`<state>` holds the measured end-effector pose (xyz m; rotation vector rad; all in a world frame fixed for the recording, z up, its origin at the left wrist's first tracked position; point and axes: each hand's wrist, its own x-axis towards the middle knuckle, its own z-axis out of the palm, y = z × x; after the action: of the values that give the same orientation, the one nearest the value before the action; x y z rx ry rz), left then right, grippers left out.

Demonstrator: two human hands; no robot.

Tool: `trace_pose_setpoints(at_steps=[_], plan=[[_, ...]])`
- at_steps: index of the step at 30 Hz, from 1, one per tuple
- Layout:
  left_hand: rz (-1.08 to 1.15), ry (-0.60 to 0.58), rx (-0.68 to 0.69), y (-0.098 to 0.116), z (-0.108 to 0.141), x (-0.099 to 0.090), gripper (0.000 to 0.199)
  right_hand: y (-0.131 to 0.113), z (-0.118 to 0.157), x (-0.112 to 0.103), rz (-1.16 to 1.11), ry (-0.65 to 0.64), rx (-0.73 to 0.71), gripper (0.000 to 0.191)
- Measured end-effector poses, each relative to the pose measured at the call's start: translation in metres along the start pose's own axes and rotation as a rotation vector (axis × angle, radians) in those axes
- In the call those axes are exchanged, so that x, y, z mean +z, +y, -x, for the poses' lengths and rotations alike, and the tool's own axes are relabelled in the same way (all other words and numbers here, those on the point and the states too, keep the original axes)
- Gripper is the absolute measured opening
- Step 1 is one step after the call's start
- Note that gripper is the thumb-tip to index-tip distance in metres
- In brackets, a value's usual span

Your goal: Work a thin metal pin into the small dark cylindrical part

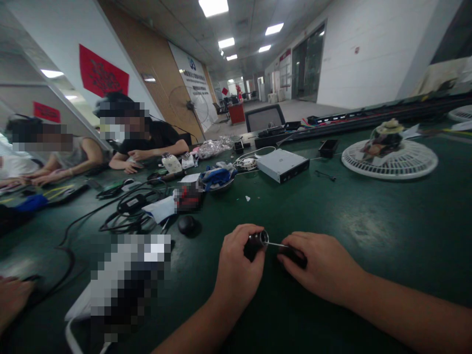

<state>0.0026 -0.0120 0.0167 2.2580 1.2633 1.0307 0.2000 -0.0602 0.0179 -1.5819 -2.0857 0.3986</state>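
Note:
Near the front middle of the green table (324, 206), my left hand (239, 260) is closed around a dark cylindrical part (259, 239) with a round open end. My right hand (317, 263) grips the dark handle of a screwdriver-like tool (275, 244). Its thin metal shaft points left and reaches the open end of the cylinder. Whether the tip is inside or only at the rim cannot be made out. Both hands are low over the table, a short gap apart.
A grey disc drive (283, 164) and a white fan grille (391, 160) lie farther back. Left are a black mouse (187, 224), tangled cables (129, 206) and a blurred device (125, 280). Two people sit at the left; another hand (14, 300) shows at the left edge.

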Motion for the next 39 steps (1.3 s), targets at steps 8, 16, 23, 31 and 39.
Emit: trace_pose_setpoints(at_steps=[8, 16, 23, 31, 39], plan=[[0.026, 0.0, -0.043, 0.0, -0.001, 0.0, 0.037, 0.002, -0.002, -0.002, -0.004, -0.079, -0.042, 0.011], [0.066, -0.049, -0.049, 0.002, -0.001, -0.001, 0.037, 0.003, -0.001, -0.001, -0.18, 0.018, 0.026, 0.02], [0.081, -0.144, 0.085, 0.006, 0.001, -0.001, 0.036, 0.01, -0.002, 0.001, -0.354, 0.119, -0.074, 0.023], [0.089, -0.18, 0.189, 0.012, 0.002, -0.003, 0.039, 0.01, -0.002, 0.004, -0.39, 0.131, -0.101, 0.016], [0.105, -0.188, 0.205, 0.012, 0.002, -0.004, 0.039, 0.011, -0.004, 0.002, -0.397, 0.118, -0.062, 0.013]])
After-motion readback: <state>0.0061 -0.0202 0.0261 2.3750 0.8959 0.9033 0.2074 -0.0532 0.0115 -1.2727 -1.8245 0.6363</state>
